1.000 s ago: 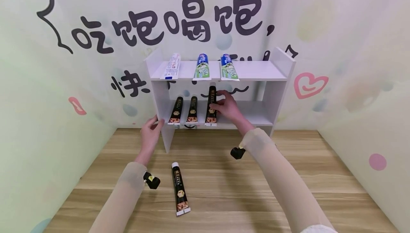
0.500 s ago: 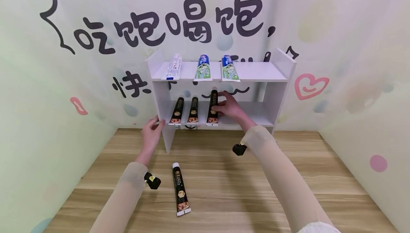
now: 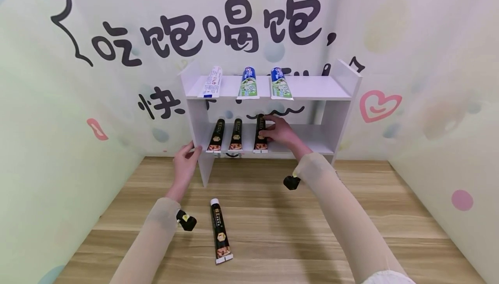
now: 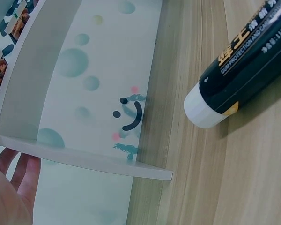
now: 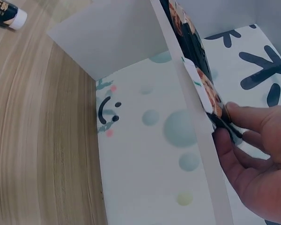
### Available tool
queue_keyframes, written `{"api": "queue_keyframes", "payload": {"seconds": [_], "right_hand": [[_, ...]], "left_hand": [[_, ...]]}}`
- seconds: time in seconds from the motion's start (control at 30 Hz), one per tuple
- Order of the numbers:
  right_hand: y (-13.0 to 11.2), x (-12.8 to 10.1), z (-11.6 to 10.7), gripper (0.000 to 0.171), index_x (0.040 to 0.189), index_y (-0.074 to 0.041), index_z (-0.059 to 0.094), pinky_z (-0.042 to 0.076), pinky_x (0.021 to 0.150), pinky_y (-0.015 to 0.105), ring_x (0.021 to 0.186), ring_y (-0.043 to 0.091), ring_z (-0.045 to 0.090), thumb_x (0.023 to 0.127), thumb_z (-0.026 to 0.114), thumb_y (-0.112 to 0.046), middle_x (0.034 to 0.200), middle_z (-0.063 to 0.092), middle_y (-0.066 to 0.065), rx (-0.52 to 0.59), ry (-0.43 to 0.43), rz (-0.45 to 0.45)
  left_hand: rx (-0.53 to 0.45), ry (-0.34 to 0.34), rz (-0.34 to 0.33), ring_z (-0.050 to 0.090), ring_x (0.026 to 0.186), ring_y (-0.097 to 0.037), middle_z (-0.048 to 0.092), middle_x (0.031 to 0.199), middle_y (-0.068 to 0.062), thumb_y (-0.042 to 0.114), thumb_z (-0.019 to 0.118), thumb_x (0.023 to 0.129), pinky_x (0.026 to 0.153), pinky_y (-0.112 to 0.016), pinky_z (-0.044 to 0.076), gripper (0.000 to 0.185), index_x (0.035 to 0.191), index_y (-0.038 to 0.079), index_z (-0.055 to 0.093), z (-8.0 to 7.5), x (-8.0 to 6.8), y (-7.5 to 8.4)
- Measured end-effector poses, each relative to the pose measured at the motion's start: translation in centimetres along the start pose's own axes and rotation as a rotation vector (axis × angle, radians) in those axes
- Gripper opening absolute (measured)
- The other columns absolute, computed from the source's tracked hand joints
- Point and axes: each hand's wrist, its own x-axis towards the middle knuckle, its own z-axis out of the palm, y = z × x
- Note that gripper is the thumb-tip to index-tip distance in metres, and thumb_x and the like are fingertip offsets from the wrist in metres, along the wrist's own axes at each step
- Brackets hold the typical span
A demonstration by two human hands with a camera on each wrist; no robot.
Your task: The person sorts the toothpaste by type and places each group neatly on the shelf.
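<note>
My right hand (image 3: 281, 131) pinches a black toothpaste tube (image 3: 260, 138) between thumb and fingers on the lower tier of a white two-tier shelf (image 3: 296, 148). The tube's white crimped end is at the front edge of that tier, and my fingers partly cover its far end. To its left lie two more black toothpaste tubes (image 3: 215, 136), side by side. My left hand (image 3: 184, 162) grips the shelf's left side panel, thumb in front and fingers behind. Another black toothpaste tube (image 3: 220, 232) with a white cap lies on the wooden table, large in the left wrist view.
On the upper tier lie a white toothpaste tube (image 3: 212, 83) and two blue-and-green toothpaste tubes (image 3: 247, 84). A patterned wall with black lettering stands right behind the shelf. Side walls flank the wooden table (image 3: 265, 232).
My right hand has brought the black tube's raised far end down toward the lower tier, shifting it slightly right. My left hand keeps its grip on the side panel.
</note>
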Motion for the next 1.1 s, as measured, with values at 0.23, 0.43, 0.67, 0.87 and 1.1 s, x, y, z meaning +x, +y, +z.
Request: {"api": "queue_keyframes", "payload": {"seconds": [0.23,0.43,0.67,0.87,1.1], "right_hand": [[-0.3,-0.4,0.3,0.06,0.145,-0.006,0.046,0.06,0.083,0.036,0.091,0.029,0.071,0.091,0.071,-0.017,0.122,0.067,0.025,-0.025,0.034,0.036],[0.2,-0.3,0.3,0.057,0.143,-0.007,0.05,0.057,0.092,0.039,0.096,0.031,0.072,0.091,0.07,-0.02,0.124,0.066,0.022,-0.024,0.038,0.059],[0.7,-0.3,0.4,0.058,0.144,-0.011,0.051,0.054,0.098,0.041,0.095,0.029,0.072,0.091,0.071,-0.024,0.122,0.067,0.02,-0.033,0.044,0.058],[0.9,-0.2,0.5,0.058,0.144,-0.011,0.051,0.053,0.099,0.042,0.094,0.029,0.072,0.091,0.07,-0.026,0.118,0.069,0.019,-0.068,0.044,0.038],[0.8,-0.2,0.4,0.059,0.145,-0.01,0.049,0.052,0.1,0.042,0.093,0.028,0.072,0.092,0.07,-0.028,0.118,0.069,0.019,-0.07,0.039,0.036]], "left_hand": [[-0.018,-0.004,-0.006,0.062,0.116,-0.031,0.06,0.136,-0.016,0.026,0.061,0.098,0.078,-0.009,0.052,0.045,0.141,0.016,0.053,0.0,0.2,-0.2],[-0.007,-0.005,0.002,0.062,0.113,-0.029,0.06,0.136,-0.014,0.026,0.061,0.098,0.078,-0.01,0.052,0.044,0.141,0.018,0.053,0.1,0.3,-0.3],[-0.001,0.005,-0.001,0.062,0.113,-0.028,0.061,0.134,-0.014,0.025,0.061,0.098,0.078,-0.013,0.054,0.044,0.141,0.017,0.054,0.1,0.2,-0.3],[0.0,0.007,-0.008,0.062,0.113,-0.029,0.061,0.135,-0.014,0.025,0.061,0.098,0.076,-0.011,0.053,0.044,0.141,0.017,0.054,0.1,0.1,-0.2],[-0.009,0.012,0.001,0.063,0.112,-0.031,0.061,0.133,-0.015,0.022,0.062,0.098,0.073,-0.008,0.052,0.043,0.14,0.015,0.055,0.1,0.2,-0.2]]}}
